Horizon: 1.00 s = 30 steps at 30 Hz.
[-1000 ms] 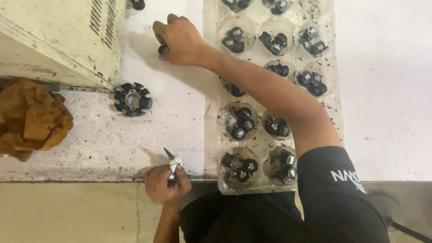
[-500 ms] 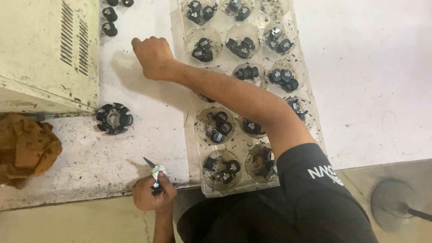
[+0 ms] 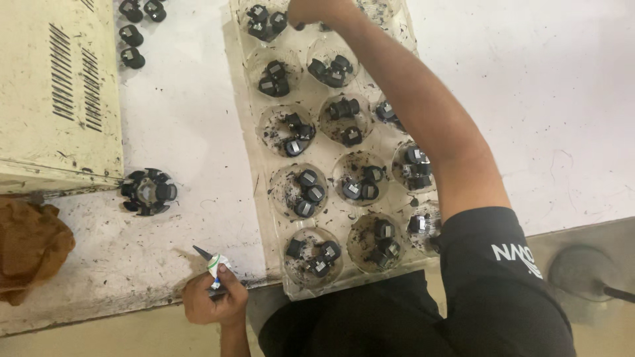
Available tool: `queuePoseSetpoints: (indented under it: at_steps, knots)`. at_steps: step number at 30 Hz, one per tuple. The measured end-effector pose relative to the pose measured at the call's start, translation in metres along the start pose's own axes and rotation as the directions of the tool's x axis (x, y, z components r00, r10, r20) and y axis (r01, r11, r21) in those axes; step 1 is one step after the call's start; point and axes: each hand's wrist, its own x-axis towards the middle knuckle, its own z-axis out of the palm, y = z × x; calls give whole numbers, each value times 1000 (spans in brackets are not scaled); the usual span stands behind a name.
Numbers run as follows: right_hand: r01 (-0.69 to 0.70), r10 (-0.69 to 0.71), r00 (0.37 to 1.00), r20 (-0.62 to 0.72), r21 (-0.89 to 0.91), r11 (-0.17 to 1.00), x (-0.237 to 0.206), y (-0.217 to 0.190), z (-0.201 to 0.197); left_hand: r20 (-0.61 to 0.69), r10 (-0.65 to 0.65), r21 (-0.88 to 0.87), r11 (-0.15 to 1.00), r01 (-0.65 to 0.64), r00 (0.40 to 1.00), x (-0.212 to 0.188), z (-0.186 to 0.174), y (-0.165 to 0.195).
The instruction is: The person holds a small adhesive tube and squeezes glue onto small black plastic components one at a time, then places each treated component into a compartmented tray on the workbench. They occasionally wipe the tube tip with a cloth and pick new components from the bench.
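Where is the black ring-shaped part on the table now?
In the head view, the ring part lies on the white table, left of the tray, beside the cream box.

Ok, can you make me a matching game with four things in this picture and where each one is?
Things:
1. small tube
2. brown cloth
3. clear tray
4. round black part

Places:
A. alone on the white table, just beside the cream metal box
B. at the far left edge of the picture
C. held in the left hand
D. under the right hand, with small black pieces in its cups

Pairs: 1-C, 2-B, 3-D, 4-A
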Motion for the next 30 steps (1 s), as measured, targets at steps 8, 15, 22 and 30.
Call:
queuePoseSetpoints:
  at_steps: [8, 15, 22, 30]
  knots:
    - [-71, 81, 993, -91, 111, 991, 6, 27, 12, 34, -26, 36, 999, 24, 999, 0, -3, 0]
    - [-166, 164, 986, 25, 130, 977, 6, 23, 15, 30, -3, -23, 1000, 4, 1000, 2, -5, 3]
    - [-81, 78, 996, 30, 91, 993, 2, -7, 13, 23, -28, -30, 999, 29, 999, 3, -6, 11]
    - [99, -100, 995, 22, 65, 993, 32, -60, 26, 4, -5, -34, 999, 5, 1000, 9, -6, 21]
